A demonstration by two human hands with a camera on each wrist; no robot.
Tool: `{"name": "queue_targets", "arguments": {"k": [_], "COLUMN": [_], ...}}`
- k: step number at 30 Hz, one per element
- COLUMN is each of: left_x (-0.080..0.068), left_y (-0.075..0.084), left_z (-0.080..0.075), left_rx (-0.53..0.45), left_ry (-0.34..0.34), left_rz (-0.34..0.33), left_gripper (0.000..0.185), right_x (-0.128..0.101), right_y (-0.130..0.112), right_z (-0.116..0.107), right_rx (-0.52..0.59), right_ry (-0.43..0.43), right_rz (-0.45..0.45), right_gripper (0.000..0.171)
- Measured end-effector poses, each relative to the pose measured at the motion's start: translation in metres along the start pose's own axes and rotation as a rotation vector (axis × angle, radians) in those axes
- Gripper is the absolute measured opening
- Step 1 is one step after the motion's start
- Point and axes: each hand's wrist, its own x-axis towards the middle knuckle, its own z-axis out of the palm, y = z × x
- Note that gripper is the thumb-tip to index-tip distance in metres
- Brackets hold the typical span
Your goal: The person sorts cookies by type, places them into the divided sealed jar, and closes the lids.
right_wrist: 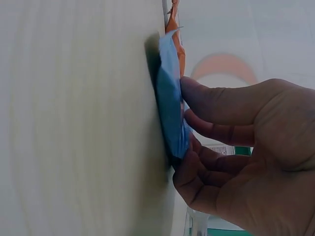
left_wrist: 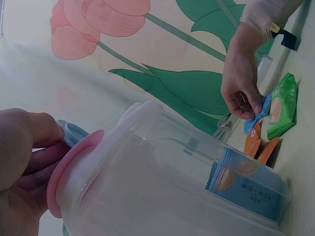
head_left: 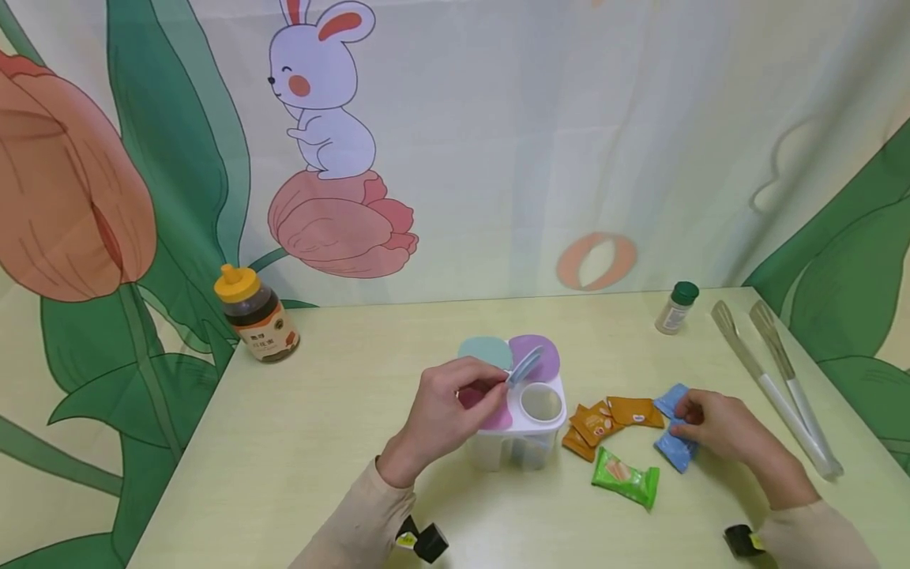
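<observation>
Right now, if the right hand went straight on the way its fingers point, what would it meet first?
The right hand, pinching a blue packet, points toward the orange packets. It would probably meet those first, then the clear container; depth is hard to judge.

A pale yellow-green tabletop (head_left: pixel 341 442) fills the near part of the scene, evenly lit with soft shadows. Behind its far edge hangs a printed cloth backdrop (head_left: pixel 540 118) showing a white cartoon rabbit (head_left: pixel 323 87) sitting on a pink tulip (head_left: pixel 341 225). A large orange tulip (head_left: pixel 64 182) with green leaves stands at the left, and more green leaves (head_left: pixel 846 276) at the right.
</observation>
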Motion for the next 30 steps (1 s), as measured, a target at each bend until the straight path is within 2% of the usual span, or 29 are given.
{"name": "queue_targets", "arguments": {"k": [15, 30], "left_x": [-0.0010, 0.0006], "left_y": [-0.0007, -0.0005], "left_z": [0.0006, 0.0001], "left_rx": [-0.007, 0.002], "left_ry": [-0.004, 0.000], "left_rz": [-0.010, 0.011], "left_gripper": [0.009, 0.009], "right_x": [-0.0029, -0.0013], "right_y": [-0.0017, -0.0039], "right_z": [0.0004, -0.0027], "right_rx": [0.042, 0.082], "right_ry": [0.023, 0.029], "right_rz": [-0.008, 0.001], "right_gripper": [0.025, 0.028]}}
